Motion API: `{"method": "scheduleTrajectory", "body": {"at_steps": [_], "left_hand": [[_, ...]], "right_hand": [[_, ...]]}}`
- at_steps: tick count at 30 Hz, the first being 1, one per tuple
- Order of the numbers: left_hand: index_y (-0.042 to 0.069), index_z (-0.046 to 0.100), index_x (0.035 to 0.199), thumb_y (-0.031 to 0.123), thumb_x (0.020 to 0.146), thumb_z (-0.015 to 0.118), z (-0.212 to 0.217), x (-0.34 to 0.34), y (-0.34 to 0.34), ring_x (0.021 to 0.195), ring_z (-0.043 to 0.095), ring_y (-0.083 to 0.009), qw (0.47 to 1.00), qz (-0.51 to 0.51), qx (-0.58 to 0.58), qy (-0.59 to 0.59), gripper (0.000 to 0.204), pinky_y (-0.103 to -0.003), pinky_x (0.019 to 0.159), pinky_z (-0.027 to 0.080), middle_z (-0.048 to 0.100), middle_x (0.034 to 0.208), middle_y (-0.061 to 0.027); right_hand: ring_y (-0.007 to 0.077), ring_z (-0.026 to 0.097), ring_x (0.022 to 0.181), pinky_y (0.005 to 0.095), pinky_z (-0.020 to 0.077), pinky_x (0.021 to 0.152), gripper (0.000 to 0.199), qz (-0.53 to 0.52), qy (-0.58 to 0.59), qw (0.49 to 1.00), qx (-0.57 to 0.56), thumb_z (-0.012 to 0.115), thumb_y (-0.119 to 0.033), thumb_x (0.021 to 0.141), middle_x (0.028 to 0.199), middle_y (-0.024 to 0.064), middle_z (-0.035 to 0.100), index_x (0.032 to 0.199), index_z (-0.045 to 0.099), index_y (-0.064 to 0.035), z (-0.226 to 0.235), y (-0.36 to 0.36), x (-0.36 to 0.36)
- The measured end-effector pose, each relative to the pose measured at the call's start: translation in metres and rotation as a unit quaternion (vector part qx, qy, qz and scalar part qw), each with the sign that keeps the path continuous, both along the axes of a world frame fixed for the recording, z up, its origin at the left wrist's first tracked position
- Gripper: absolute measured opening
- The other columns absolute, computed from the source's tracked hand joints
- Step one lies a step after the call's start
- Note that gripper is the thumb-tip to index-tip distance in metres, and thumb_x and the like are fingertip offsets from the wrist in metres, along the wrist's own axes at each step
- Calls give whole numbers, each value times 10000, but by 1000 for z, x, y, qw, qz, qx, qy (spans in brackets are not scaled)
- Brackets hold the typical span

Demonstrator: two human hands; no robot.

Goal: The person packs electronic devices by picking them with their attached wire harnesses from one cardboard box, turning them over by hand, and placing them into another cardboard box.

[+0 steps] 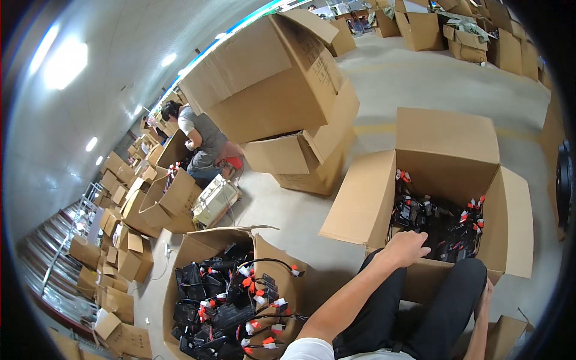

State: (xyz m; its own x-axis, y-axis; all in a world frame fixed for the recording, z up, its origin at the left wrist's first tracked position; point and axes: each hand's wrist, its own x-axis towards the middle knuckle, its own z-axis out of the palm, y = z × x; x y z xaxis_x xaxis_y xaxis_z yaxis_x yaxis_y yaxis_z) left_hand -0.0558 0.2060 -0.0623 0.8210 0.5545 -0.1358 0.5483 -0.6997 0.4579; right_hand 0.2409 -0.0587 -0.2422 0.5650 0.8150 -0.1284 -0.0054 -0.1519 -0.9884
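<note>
Left hand (407, 249) at near edge of open carton (447, 135), fingers curled; cannot tell whether pinching anything. Black cabled units (414, 211) with red and white connectors just beyond it, inside carton. Left of it, second carton (207, 241) heaped with similar units. Right hand (485, 297) beside right knee (473, 276), partly hidden; finger state cannot be told.

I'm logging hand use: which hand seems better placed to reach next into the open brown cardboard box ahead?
Probably the left hand; it's at the near side of the open brown cardboard box, by the black devices with red and white connectors. The right hand is outside, beside the black-trousered right knee.
</note>
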Motion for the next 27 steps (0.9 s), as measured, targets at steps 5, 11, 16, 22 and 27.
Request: {"method": "scheduleTrajectory", "body": {"at_steps": [5,11,16,22,27], "left_hand": [[-9,589,1200,323,950,604,0,1,-1,987,654,-416,1000,2,4,2,416,-503,865,513,693,984,-245],[-7,587,1163,323,949,605,1,9,-1,967,655,-416,1000,-8,12,13,394,-509,850,511,692,964,-245],[-5,580,1158,325,950,601,-4,7,-2,969,655,-419,1000,2,22,8,390,-516,852,507,692,959,-245],[5,579,1172,331,949,602,3,10,-4,990,651,-418,1000,-3,13,23,396,-514,863,507,692,991,-246],[4,591,1127,336,938,618,0,10,-4,990,653,-410,1000,3,15,5,383,-511,863,508,691,989,-235]], "right_hand": [[258,585,1171,366,420,1049,557,-1,-50,999,9,409,-408,1038,1267,129,632,1311,571,51,20,0,-27],[259,590,1138,367,428,1028,574,-60,-43,997,28,394,-434,1041,1219,125,642,1277,580,55,0,2,-19],[261,586,1150,362,425,1026,596,-19,-42,999,15,378,-463,1044,1220,138,645,1275,584,45,23,-2,-33],[252,581,1162,352,419,1030,621,-24,-50,998,24,362,-490,1046,1222,147,647,1284,586,38,22,-1,-39],[232,584,1134,345,433,1013,559,-44,-96,994,8,373,-438,1057,1204,123,655,1245,610,33,18,2,-23]]}}
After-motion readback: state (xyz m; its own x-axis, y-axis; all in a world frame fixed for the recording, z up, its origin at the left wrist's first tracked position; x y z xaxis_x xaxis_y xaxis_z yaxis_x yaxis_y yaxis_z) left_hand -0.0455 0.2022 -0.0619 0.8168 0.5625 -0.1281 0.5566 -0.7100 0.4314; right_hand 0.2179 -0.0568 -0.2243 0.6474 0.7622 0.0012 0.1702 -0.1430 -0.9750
